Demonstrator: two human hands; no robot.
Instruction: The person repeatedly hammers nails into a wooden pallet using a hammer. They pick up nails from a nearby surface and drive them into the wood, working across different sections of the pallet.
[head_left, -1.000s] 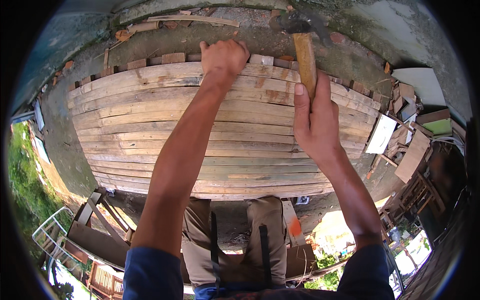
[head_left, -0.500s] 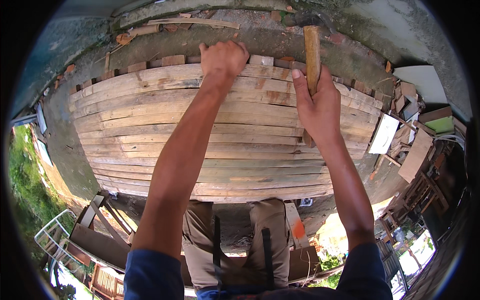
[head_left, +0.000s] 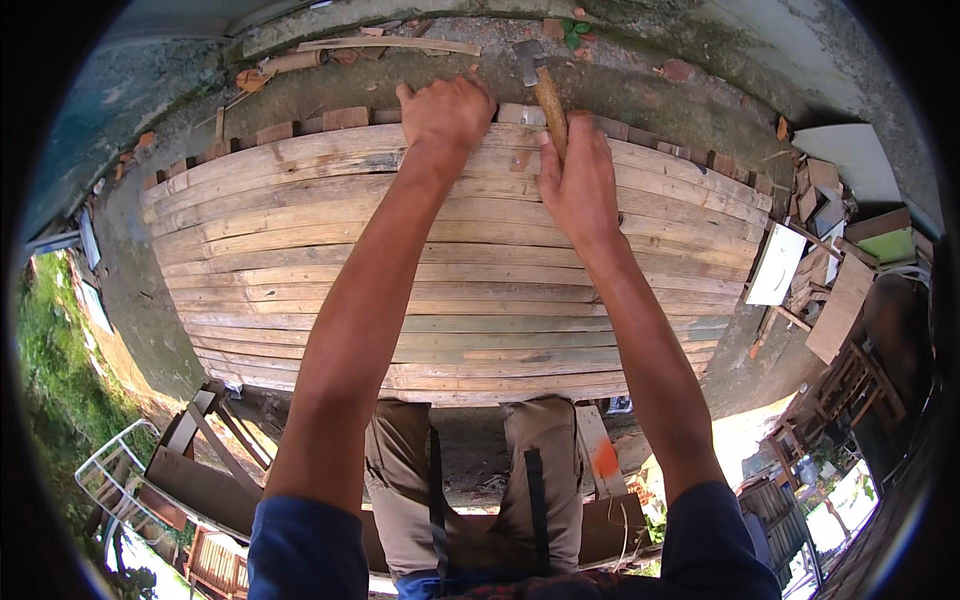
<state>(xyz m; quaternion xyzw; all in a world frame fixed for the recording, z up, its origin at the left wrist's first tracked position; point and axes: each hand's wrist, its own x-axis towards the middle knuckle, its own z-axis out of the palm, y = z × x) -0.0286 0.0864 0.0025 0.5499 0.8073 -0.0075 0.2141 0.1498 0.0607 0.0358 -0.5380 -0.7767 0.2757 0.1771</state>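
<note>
A slatted panel of split bamboo (head_left: 490,245) lies in front of me, its pale strips running left to right. My left hand (head_left: 447,112) is closed in a fist at the panel's far edge; its curled fingers are turned away, so what they grip is hidden. In my right hand (head_left: 582,185) is a hammer (head_left: 549,105), held by its wooden handle. The hammer's dark metal head (head_left: 528,63) is beyond the far edge, a little right of my left hand and apart from it. Short wooden ends (head_left: 346,118) stick out along that edge.
A concrete wall and ledge run behind the panel, with a long wood strip (head_left: 390,45) and brick bits on the ground. Scrap boards and a white panel (head_left: 776,265) are heaped at the right. A white metal frame (head_left: 115,465) stands at the lower left.
The hammer has swung left and down, from upright at the right to slanting toward my left hand, my right hand moving with it. My left hand has stayed in place.
</note>
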